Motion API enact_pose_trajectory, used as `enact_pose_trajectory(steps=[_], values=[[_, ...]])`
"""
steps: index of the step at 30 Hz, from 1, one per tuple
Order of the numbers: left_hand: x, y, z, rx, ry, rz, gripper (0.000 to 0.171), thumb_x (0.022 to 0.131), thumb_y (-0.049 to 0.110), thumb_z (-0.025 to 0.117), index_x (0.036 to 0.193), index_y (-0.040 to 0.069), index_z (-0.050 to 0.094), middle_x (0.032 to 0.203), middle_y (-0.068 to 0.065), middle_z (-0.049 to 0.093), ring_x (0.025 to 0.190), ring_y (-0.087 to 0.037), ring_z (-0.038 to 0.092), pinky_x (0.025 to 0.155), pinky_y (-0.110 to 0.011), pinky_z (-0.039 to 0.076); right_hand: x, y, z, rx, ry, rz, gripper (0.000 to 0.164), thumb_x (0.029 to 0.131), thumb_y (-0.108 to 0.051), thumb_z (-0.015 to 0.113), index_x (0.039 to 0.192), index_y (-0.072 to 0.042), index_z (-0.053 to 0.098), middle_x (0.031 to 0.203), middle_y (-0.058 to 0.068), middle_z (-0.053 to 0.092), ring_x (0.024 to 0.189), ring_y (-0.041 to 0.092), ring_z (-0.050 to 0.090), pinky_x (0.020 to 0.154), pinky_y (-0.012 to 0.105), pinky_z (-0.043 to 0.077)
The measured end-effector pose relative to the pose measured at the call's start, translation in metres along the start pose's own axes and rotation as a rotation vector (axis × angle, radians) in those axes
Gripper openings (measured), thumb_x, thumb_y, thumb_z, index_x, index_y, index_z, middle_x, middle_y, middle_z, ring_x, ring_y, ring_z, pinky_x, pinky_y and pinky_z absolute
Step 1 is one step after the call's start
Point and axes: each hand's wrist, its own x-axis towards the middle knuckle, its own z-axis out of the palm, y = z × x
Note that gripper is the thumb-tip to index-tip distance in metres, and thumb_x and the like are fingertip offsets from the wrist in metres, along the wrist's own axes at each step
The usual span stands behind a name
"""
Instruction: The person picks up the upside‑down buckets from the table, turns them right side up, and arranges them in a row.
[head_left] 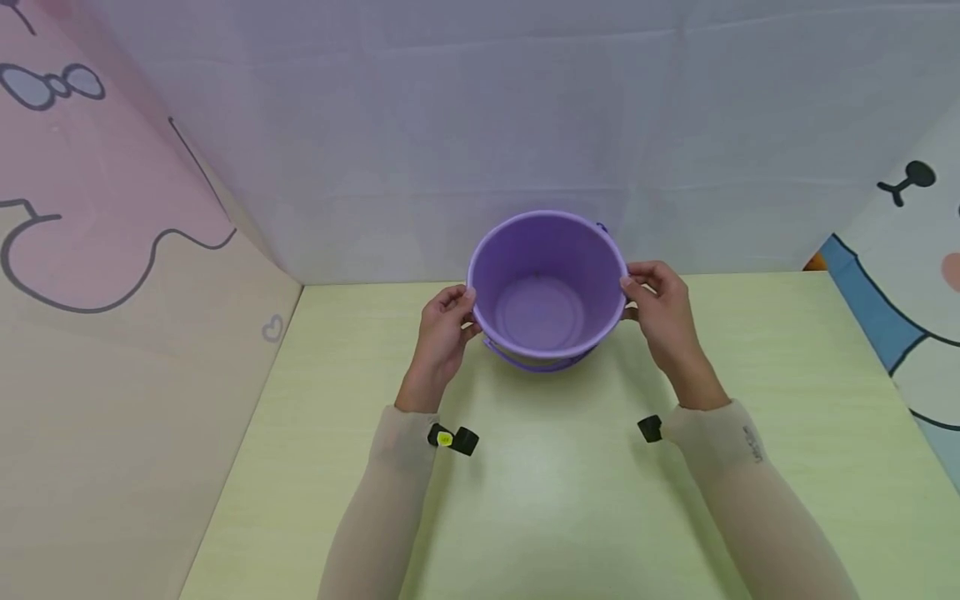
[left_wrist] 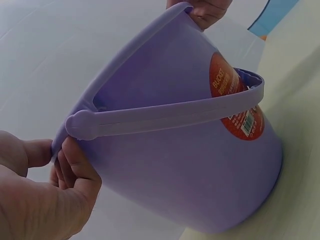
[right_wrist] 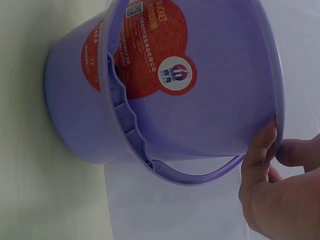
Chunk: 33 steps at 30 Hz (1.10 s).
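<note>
A purple plastic bucket stands near the back of the table, its mouth facing up and its inside bare. My left hand pinches the rim on the left, thumb over the edge and fingers beneath it. On the right side my right hand pinches the rim in the same way. The bucket's handle hangs down along the front. A red label with printed writing is stuck to the outer wall, seen in both wrist views.
The pale yellow-green table ends at a whitish cloth wall just behind the bucket. A panel with pink cartoon drawing borders the left side. Another printed panel borders the right.
</note>
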Motion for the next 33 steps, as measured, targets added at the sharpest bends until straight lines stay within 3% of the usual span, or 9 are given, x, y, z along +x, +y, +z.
enact_pose_trajectory(steps=[7, 16, 33], values=[[0.008, 0.002, 0.000, -0.006, 0.020, -0.024, 0.017, 0.109, 0.007, 0.057, 0.118, -0.007, 0.056, 0.093, -0.004, 0.058, 0.070, -0.008, 0.057, 0.063, -0.019, 0.053, 0.007, 0.000, 0.002, 0.014, -0.001, 0.005, 0.014, 0.107, 0.000, 0.057, 0.120, 0.004, 0.057, 0.098, 0.003, 0.060, 0.079, 0.010, 0.063, 0.064, 0.018, 0.059], [0.014, 0.005, 0.000, -0.005, 0.027, -0.044, 0.025, 0.110, 0.008, 0.057, 0.125, -0.012, 0.053, 0.099, -0.008, 0.058, 0.071, -0.008, 0.059, 0.065, -0.019, 0.055, 0.014, 0.001, 0.001, 0.011, -0.014, 0.035, 0.013, 0.108, -0.003, 0.057, 0.120, 0.001, 0.058, 0.100, 0.006, 0.060, 0.085, 0.013, 0.064, 0.066, 0.018, 0.059], [0.024, 0.008, 0.002, -0.010, 0.038, -0.073, 0.035, 0.110, 0.011, 0.057, 0.134, -0.013, 0.050, 0.110, -0.011, 0.056, 0.073, -0.009, 0.061, 0.066, -0.019, 0.057, 0.022, -0.003, 0.003, 0.109, -0.032, 0.070, 0.007, 0.107, -0.003, 0.058, 0.114, -0.003, 0.057, 0.099, 0.004, 0.065, 0.086, 0.013, 0.064, 0.067, 0.017, 0.059]])
